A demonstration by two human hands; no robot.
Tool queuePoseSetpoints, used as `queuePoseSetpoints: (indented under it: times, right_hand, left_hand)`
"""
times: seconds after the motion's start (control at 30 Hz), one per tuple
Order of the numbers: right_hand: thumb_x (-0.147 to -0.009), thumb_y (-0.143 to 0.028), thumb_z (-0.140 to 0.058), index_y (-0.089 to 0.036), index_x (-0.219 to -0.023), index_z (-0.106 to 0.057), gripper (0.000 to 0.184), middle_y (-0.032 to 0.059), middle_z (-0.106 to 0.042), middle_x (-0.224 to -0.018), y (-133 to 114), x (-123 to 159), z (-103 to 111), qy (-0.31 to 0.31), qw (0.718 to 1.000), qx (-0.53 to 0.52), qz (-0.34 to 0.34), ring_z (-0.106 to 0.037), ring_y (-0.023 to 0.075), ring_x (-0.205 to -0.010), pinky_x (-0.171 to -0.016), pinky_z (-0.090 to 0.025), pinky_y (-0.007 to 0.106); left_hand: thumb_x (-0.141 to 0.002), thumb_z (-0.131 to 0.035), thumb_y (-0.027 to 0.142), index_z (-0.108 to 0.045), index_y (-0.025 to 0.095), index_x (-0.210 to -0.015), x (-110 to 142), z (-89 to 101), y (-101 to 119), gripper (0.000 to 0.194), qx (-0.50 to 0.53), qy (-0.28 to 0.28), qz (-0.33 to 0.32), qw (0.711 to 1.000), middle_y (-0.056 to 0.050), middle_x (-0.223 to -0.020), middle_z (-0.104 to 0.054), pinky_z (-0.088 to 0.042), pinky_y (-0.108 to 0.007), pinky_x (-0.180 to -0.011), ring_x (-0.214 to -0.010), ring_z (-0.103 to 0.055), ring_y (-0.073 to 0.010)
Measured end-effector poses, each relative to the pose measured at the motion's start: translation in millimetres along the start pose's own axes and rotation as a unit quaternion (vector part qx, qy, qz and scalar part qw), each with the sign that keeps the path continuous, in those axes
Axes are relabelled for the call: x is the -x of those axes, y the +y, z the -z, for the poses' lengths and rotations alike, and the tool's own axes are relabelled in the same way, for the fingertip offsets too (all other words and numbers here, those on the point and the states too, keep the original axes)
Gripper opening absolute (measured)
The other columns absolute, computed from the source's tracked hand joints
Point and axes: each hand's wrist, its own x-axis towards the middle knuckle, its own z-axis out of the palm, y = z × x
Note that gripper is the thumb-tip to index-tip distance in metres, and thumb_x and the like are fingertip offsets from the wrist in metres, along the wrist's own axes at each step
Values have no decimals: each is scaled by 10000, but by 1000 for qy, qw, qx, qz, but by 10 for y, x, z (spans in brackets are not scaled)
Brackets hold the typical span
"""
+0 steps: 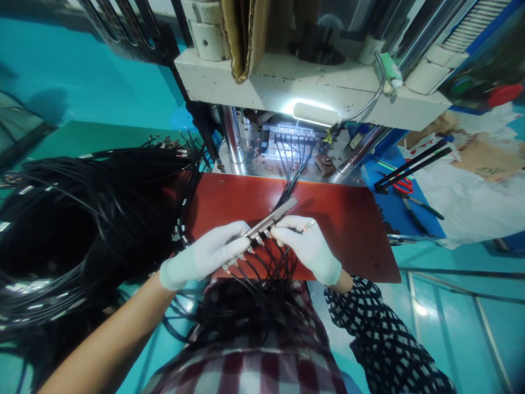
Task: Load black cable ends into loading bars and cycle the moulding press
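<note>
My left hand (213, 249), in a white glove, is closed round the lower end of a flat metal strip (283, 210) held aslant above the red-brown board. Several black cables with metal connectors (250, 250) stick out along the strip's near side and hang down over my lap. My right hand (305, 243), gloved too, pinches at the strip's upper part, thumb and fingertips closed on a cable connector there. Another metal terminal (308, 225) pokes out between its fingers. The exact fit of the connectors in the strip is too small to tell.
Ahead stands a press with steel posts (233, 134); a lit lamp (315, 114) shines on a lower die (287, 143) with cables in it. A big heap of black cables (82, 219) lies left. Red-handled pliers (404, 186) and plastic bags (471, 186) are at right, beyond the red-brown board (348, 230).
</note>
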Motion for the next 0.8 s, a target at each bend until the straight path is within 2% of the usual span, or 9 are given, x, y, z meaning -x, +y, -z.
queuePoseSetpoints:
  times: [0.07,0.13,0.3,0.37,0.5,0.6,0.67,0.73,0.8]
  right_hand:
    - [-804,-272,-656,-169,-644,-656,191,-13,-587,-624,9,-16,1,2,1000,0,0,-496,122,-630,-628,-414,262]
    - [-801,-297,-668,-167,-686,-684,174,-6,-608,-655,17,-30,14,3,1000,1,-11,-512,124,-651,-640,-419,264]
    - [-746,-330,-751,-183,-845,-693,186,-9,-626,-702,126,19,148,28,997,-53,-55,-531,118,-617,-570,-399,254]
    - [-763,-333,-749,-187,-843,-689,178,10,-649,-754,208,81,215,28,993,-107,-42,-529,110,-618,-565,-393,251]
    - [-839,-405,-718,-204,-939,-731,225,86,-721,-1004,379,217,277,1,979,-202,-8,-541,102,-642,-579,-408,257]
    - [-769,-527,-768,-225,-845,-716,315,67,-726,-872,461,286,288,0,964,-266,-7,-551,120,-604,-556,-414,268]
    - [-714,-573,-790,-233,-742,-682,358,27,-683,-730,458,300,300,-8,954,-298,19,-506,112,-543,-536,-384,269]
    - [-725,-506,-789,-228,-686,-664,307,-8,-621,-627,387,277,303,-10,960,-278,34,-416,88,-480,-513,-319,262]
    - [-770,-395,-746,-211,-665,-666,227,-19,-582,-572,261,220,277,13,983,-185,10,-370,86,-471,-506,-275,266]
  left_hand:
    - [-1003,-456,457,-519,166,-901,-18,-2,49,315,-87,14,-19,996,24,-803,-482,-403,-242,-657,-709,-459,-106]
    - [-1006,-446,456,-517,169,-901,-34,-17,78,313,-122,23,-26,992,29,-800,-486,-391,-247,-673,-716,-452,-109]
    - [-1003,-447,486,-505,179,-884,-6,-7,38,334,-51,49,-1,998,37,-763,-478,-392,-235,-627,-677,-448,-107]
    - [-1001,-455,486,-516,182,-902,24,34,2,326,-26,63,8,998,32,-783,-488,-399,-231,-627,-683,-457,-106]
    - [-987,-480,492,-541,179,-918,70,101,-39,327,23,84,13,996,13,-810,-521,-413,-230,-620,-700,-482,-113]
    - [-974,-503,490,-555,173,-909,86,106,-53,328,84,86,13,993,6,-795,-533,-409,-220,-581,-665,-483,-106]
    - [-971,-511,485,-553,170,-897,90,95,-69,327,123,82,14,989,10,-769,-522,-391,-207,-540,-617,-462,-91]
    - [-969,-519,478,-548,165,-890,87,78,-89,324,155,70,13,985,16,-749,-507,-375,-192,-512,-584,-441,-78]
    - [-968,-531,466,-547,159,-895,79,52,-102,316,169,53,14,984,17,-743,-500,-376,-182,-508,-580,-436,-71]
